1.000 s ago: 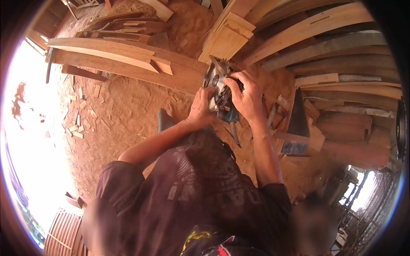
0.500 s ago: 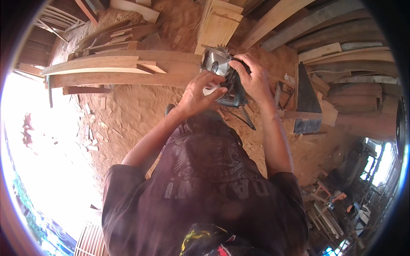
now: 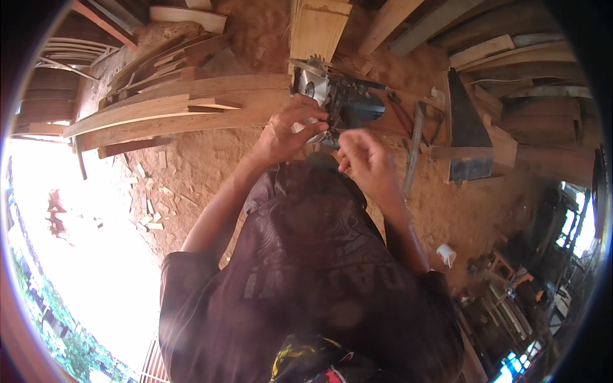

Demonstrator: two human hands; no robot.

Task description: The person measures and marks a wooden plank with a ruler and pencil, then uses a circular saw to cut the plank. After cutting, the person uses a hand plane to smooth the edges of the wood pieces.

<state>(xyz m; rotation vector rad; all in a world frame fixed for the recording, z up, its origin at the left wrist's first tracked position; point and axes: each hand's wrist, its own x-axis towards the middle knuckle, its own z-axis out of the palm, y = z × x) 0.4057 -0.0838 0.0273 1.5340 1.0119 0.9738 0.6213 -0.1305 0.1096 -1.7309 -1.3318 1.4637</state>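
A circular saw (image 3: 354,107) with a dark blue-green motor body, a silver guard and a toothed blade rests tipped over on the wooden beams in front of me. My left hand (image 3: 288,131) is at the saw's near left side, thumb and fingers closed around a part of it by the guard; the exact part is hidden. My right hand (image 3: 367,156) is just right of the saw's near end, apart from it. Its fingers are curled and smeared by motion, and whatever is in them, if anything, cannot be made out.
Long curved boards (image 3: 166,108) stretch to the left of the saw. A pale plank (image 3: 317,32) runs away at the far side. More timber (image 3: 523,108) is stacked at the right. Wood scraps (image 3: 153,217) litter the sandy floor, and a white container (image 3: 446,254) lies at lower right.
My right hand has come off the saw and drawn back toward me. The saw has turned, so its motor body now points right. My left hand has stayed at the saw.
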